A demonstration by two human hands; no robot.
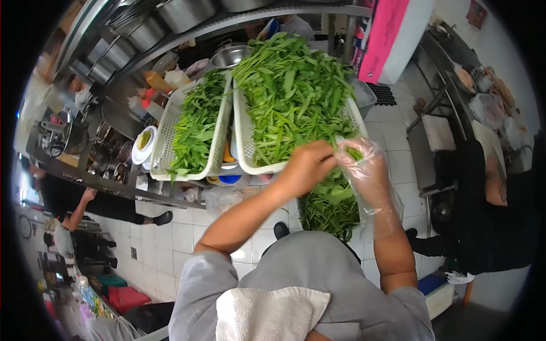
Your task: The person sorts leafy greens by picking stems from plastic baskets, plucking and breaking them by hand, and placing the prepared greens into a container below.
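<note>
My left hand [310, 165] is bare, its fingers pinched together near the right hand; what they hold, if anything, is too small to name. My right hand [362, 162] wears a clear plastic glove and is closed around some green leaves [354, 153]. Both hands are over the front right edge of a large white basket [243, 149] heaped with leafy greens [296, 85]. To its left stands a narrower white basket [160, 149] with more greens [199, 122]. Below my hands is a pile of cut leaves and stems [330, 213].
Metal pots [185, 14] stand on a shelf above the baskets. A white plate [143, 145] and a steel bowl [230, 55] are near them. One person in dark clothes [472, 210] stands at the right; others are at the left. A metal counter [441, 68] runs along the right.
</note>
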